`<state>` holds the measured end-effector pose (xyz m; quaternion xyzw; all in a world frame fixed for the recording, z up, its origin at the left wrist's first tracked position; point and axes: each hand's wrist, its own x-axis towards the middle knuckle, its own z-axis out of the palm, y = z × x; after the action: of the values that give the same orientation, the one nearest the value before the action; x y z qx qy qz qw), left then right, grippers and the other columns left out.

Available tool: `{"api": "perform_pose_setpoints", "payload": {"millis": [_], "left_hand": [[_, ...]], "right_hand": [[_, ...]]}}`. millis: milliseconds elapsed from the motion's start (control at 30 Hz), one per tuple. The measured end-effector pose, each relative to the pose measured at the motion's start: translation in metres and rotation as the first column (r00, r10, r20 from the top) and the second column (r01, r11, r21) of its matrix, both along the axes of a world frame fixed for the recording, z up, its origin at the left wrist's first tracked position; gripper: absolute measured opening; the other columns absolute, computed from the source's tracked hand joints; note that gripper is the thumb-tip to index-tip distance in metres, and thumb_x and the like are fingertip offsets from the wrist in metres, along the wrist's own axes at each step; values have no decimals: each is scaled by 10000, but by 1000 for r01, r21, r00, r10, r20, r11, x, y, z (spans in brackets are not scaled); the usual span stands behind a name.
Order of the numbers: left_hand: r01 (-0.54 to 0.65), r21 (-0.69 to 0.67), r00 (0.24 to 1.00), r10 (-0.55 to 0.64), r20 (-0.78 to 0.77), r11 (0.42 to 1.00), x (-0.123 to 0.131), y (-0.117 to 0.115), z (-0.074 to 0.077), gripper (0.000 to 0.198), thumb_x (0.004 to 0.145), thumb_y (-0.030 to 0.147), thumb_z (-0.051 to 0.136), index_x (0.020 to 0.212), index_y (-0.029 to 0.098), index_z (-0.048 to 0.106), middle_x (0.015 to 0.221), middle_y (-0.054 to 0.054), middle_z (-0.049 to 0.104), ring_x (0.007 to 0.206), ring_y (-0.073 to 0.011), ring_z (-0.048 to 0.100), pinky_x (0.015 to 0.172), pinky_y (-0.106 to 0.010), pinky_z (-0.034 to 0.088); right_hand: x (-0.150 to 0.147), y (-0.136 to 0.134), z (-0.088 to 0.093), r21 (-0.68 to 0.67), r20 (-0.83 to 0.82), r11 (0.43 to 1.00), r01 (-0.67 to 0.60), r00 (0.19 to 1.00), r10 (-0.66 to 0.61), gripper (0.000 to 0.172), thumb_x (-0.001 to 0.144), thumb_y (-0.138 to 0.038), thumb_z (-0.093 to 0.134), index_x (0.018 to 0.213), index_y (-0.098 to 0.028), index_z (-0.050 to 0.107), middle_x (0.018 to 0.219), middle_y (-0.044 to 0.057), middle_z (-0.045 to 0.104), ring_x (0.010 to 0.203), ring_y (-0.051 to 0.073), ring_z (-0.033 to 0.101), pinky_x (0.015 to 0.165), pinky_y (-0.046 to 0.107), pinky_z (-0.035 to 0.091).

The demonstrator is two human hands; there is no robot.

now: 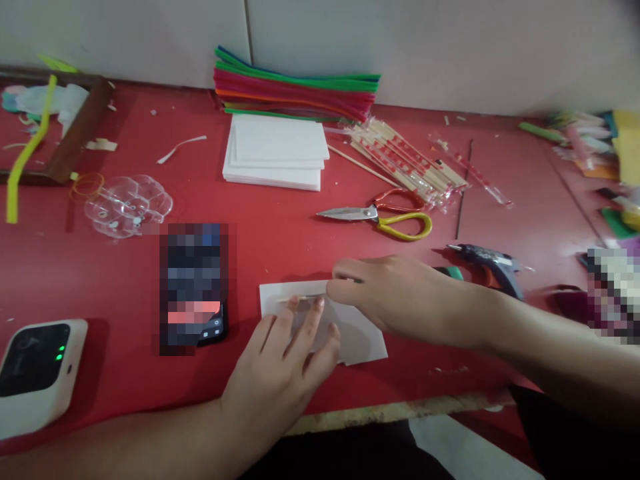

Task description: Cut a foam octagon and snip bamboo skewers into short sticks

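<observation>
A white sheet [363, 340] lies near the front edge of the red table [280, 230]. My left hand [285, 363] rests on it, fingers stretched flat and pressing the sheet down. My right hand [395, 297] reaches in from the right, fingers pinched on a thin wooden stick [300, 298] that lies along the sheet's top edge. The two hands' fingertips almost meet at the stick.
Scissors with yellow and red handles [385, 217], a glue gun [487, 263], wrapped wooden sticks [405, 163], a stack of white sheets [275, 153], coloured felt [295, 90], a phone [195, 287], a white device [37, 367] and a clear plastic piece [127, 205] lie around.
</observation>
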<state>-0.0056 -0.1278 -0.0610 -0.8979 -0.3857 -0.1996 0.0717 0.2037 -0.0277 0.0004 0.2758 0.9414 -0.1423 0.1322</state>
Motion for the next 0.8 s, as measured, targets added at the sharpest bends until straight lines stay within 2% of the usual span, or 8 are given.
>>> {"api": "perform_pose_setpoints", "payload": {"millis": [233,567,800], "left_hand": [[5,7,1000,-5,-14,1000,-1,2,0,260,916,123,557,1132,208,674,1241,-82,721,1020,-331,700,741,-429,548],[7,-10,1000,-8,-23,1000,-1,1,0,205,922,189,609,1105,209,699,1270,-70,709,1070,-358,687,726,-447,553],[7,-27,999,-8,-36,1000,-2,-1,-1,234,915,196,624,1138,202,694,1312,-80,685,1087,-375,683,728,-455,551]], "right_hand": [[1,1,-2,26,-13,1000,-17,1000,17,388,786,13,569,1080,-240,578,914,-7,594,627,116,515,485,276,171],[6,2,-4,24,-7,999,-35,999,35,453,753,18,585,1118,-250,560,907,-7,595,613,124,512,492,282,164],[9,2,-3,6,8,999,-37,999,37,386,769,28,544,1051,-235,573,871,-3,597,605,129,514,498,283,170]]}}
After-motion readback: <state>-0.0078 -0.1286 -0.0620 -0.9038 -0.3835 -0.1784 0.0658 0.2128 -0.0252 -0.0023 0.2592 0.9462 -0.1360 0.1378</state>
